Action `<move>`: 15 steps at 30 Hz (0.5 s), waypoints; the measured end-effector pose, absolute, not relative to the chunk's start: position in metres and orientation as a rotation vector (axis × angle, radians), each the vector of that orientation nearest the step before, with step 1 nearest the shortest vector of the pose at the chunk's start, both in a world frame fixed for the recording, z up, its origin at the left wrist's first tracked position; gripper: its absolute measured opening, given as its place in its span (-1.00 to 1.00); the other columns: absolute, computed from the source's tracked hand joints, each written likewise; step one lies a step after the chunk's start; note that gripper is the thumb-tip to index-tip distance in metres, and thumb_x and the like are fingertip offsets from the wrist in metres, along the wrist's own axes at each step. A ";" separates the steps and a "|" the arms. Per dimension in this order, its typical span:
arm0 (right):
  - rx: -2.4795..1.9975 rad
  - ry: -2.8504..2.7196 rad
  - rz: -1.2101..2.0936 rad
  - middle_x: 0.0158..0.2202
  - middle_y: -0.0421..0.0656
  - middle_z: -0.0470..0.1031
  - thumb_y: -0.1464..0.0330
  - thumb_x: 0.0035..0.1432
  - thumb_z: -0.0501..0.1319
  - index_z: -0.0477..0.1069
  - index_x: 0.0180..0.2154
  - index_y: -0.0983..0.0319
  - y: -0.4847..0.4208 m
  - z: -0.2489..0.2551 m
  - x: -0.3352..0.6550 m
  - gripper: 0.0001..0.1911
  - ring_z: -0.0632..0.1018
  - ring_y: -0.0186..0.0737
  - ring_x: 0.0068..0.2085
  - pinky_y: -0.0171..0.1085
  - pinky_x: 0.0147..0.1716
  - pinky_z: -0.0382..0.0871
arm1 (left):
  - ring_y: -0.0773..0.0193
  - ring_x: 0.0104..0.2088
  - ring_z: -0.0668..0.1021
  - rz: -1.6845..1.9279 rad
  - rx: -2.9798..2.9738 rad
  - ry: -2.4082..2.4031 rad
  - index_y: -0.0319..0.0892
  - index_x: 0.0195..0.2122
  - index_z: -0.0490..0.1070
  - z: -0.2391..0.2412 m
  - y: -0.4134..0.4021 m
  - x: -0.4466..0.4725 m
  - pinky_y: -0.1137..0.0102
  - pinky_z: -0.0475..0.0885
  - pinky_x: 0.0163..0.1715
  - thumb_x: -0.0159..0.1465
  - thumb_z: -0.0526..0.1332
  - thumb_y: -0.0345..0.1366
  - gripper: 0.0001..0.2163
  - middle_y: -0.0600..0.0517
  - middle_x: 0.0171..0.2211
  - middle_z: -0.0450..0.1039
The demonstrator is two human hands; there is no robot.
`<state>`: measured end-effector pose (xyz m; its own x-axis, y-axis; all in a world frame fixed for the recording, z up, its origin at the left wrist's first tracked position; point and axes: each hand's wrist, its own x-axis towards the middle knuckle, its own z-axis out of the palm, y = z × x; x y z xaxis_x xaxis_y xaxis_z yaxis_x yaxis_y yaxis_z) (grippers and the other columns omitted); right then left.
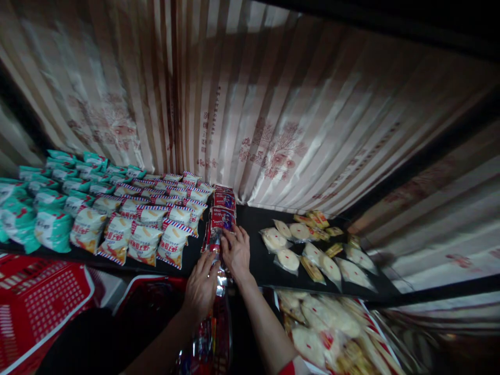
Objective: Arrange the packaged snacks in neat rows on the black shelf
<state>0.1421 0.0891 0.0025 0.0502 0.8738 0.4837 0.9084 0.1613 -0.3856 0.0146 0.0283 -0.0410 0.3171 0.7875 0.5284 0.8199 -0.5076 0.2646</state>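
A row of red foil snack packets runs from the curtain to the front of the black shelf. My left hand is at the near left side of this row, fingers pointing forward and pressed against the packets. My right hand bends its fingers over the row's right side. Between them the two hands grip red and silver packets; my left thumb is hidden. Just left of the row stand white shrimp-snack bags with striped tops.
Teal snack bags fill the shelf's far left. Flat round pale packs and yellowish packs lie to the right. Below are red baskets, dark red packets and a box of pale packs. A printed curtain hangs behind.
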 end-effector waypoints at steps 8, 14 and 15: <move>-1.800 -1.765 0.000 0.04 0.00 0.38 0.29 0.21 0.04 0.46 -0.06 0.22 0.088 -0.005 0.138 -0.65 0.33 -0.07 0.04 -0.09 0.04 0.25 | 0.05 0.17 0.31 -0.925 -2.533 -1.536 -0.18 0.01 0.36 -0.043 0.029 0.014 0.12 0.39 0.03 0.23 0.05 -0.43 -0.68 -0.11 0.13 0.31; -1.696 -1.693 -0.007 0.07 0.02 0.35 0.30 0.20 0.03 0.45 -0.07 0.26 0.086 -0.003 0.141 -0.66 0.31 -0.07 0.08 -0.07 0.05 0.23 | 0.04 0.19 0.26 -0.993 -2.524 -1.545 -0.20 -0.06 0.39 -0.031 0.025 0.014 0.13 0.38 0.05 0.24 0.02 -0.46 -0.71 -0.12 0.14 0.27; -1.668 -1.656 -0.006 0.06 0.03 0.35 0.30 0.20 0.02 0.44 -0.07 0.27 0.083 -0.001 0.142 -0.65 0.31 -0.08 0.09 -0.06 0.06 0.23 | 0.05 0.19 0.26 -1.031 -2.518 -1.545 -0.20 -0.08 0.40 -0.028 0.023 0.013 0.14 0.37 0.06 0.24 0.02 -0.46 -0.73 -0.12 0.14 0.27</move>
<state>0.1416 0.0827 -0.0013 0.1550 0.8496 0.5041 0.8531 0.1422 -0.5020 0.0127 0.0235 -0.0283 0.2953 0.7904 0.5368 0.7988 -0.5125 0.3151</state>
